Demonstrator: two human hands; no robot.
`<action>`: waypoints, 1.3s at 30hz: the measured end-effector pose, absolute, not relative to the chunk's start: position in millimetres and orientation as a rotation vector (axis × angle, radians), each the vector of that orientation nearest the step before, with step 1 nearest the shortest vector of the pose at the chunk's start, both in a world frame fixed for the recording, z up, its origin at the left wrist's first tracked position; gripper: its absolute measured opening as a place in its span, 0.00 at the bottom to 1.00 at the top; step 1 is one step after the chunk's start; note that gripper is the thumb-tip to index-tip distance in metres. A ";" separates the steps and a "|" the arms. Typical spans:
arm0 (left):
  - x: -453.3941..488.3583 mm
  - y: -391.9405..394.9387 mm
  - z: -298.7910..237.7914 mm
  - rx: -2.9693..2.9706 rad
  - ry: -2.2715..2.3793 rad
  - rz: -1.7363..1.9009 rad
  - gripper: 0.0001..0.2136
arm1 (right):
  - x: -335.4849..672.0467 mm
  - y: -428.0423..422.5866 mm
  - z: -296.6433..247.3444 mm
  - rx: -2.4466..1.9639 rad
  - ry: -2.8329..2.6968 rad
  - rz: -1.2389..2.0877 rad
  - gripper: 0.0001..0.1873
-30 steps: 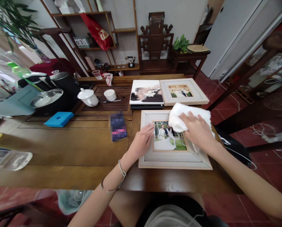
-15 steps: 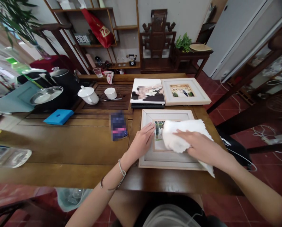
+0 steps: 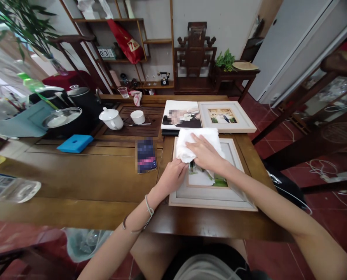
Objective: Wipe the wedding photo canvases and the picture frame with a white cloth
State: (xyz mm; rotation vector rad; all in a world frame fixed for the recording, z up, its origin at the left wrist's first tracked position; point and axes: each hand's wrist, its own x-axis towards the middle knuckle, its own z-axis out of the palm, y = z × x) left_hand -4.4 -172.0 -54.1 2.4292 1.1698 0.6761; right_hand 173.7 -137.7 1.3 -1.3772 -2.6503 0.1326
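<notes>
A white-framed wedding photo [image 3: 211, 194] lies flat on the wooden table [image 3: 88, 179] in front of me. My right hand [image 3: 206, 155] presses a white cloth [image 3: 187, 142] flat on the frame's upper left corner, fingers stretched over it. My left hand [image 3: 173, 175] rests on the frame's left edge, fingers curled against it, just below the cloth.
Behind the frame lie an unframed canvas print [image 3: 181, 114] and a second white-framed photo [image 3: 225, 116]. A phone [image 3: 145, 154] lies left of the frame. Further left are a white teapot [image 3: 111, 118], a cup [image 3: 137, 116], a blue pad [image 3: 75, 143] and a black kettle [image 3: 81, 99].
My right hand has swept the cloth from the frame's right side across the picture to its upper left corner. My left hand stays on the frame's left edge.
</notes>
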 end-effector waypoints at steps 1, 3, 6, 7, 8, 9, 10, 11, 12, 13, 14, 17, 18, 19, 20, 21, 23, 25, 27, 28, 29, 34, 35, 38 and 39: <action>-4.5 -171.7 -54.6 2.431 1.148 0.682 0.15 | 179.8 -141.2 0.7 -1.419 -2.635 0.116 0.36; -4.7 -170.5 -56.2 2.428 1.092 0.723 0.15 | 198.9 -150.7 2.2 -1.499 -2.620 0.082 0.35; -4.9 -169.0 -58.9 2.421 1.056 0.769 0.17 | 235.3 -163.6 8.5 -1.625 -2.651 -0.008 0.33; -4.9 -168.8 -59.5 2.418 1.056 0.771 0.17 | 246.8 -166.0 10.8 -1.669 -2.664 -0.043 0.32; -4.9 -168.9 -59.8 2.417 1.054 0.770 0.17 | 256.9 -167.3 12.7 -1.712 -2.669 -0.071 0.31; -4.9 -169.1 -60.0 2.416 1.055 0.769 0.17 | 265.2 -167.5 14.0 -1.747 -2.669 -0.088 0.30; -4.9 -169.5 -60.0 2.413 1.060 0.769 0.17 | 271.2 -167.0 14.4 -1.766 -2.667 -0.090 0.30; -4.9 -170.0 -59.9 2.409 1.067 0.770 0.17 | 275.0 -166.3 13.6 -1.767 -2.667 -0.079 0.30; -4.8 -170.4 -59.7 2.406 1.076 0.769 0.17 | 276.5 -166.0 11.7 -1.759 -2.664 -0.062 0.31; -4.8 -170.9 -59.5 2.403 1.084 0.768 0.17 | 276.0 -166.4 8.9 -1.744 -2.657 -0.048 0.32; -4.8 -171.2 -59.4 2.403 1.088 0.767 0.17 | 274.0 -168.3 5.3 -1.730 -2.644 -0.042 0.34; -4.6 -171.6 -59.3 2.412 1.077 0.775 0.17 | 263.8 -185.2 -3.9 -1.696 -2.594 -0.035 0.38; -4.5 -171.5 -59.3 2.414 1.073 0.779 0.17 | 260.5 -194.5 -5.0 -1.671 -2.598 -0.003 0.39; -4.3 -171.5 -59.2 2.413 1.072 0.782 0.17 | 257.8 -205.0 -4.6 -1.633 -2.616 0.058 0.40; -4.2 -171.5 -59.1 2.412 1.074 0.782 0.17 | 255.9 -216.0 -3.0 -1.578 -2.645 0.148 0.42; -4.0 -171.5 -58.8 2.410 1.075 0.782 0.17 | 255.0 -226.5 -0.5 -1.507 -2.681 0.258 0.43; -3.9 -171.5 -58.4 2.410 1.073 0.780 0.17 | 256.6 -242.8 4.7 -1.364 -2.740 0.464 0.46; -4.0 -171.3 -58.2 2.412 1.067 0.780 0.17 | 263.3 -247.8 6.4 -1.288 -2.760 0.543 0.47; -4.5 -171.1 -58.3 2.410 1.068 0.779 0.17 | 274.8 -239.7 3.0 -1.295 -2.746 0.475 0.44; -4.8 -170.9 -58.5 2.407 1.071 0.777 0.17 | 281.8 -231.4 0.0 -1.317 -2.727 0.407 0.42; -5.0 -170.8 -58.7 2.405 1.074 0.771 0.17 | 289.2 -221.3 -3.4 -1.342 -2.702 0.330 0.39; -5.9 -170.8 -58.7 2.404 1.076 0.750 0.17 | 313.5 -173.3 -16.3 -1.531 -2.515 -0.078 0.34; -6.0 -170.8 -58.6 2.404 1.073 0.758 0.17 | 312.9 -169.1 -17.8 -1.547 -2.495 -0.118 0.35; -5.9 -170.5 -58.5 2.405 1.062 0.772 0.17 | 300.5 -173.0 -20.7 -1.530 -2.501 -0.130 0.37; -5.9 -170.3 -58.5 2.406 1.059 0.772 0.17 | 294.3 -179.6 -20.6 -1.515 -2.516 -0.115 0.36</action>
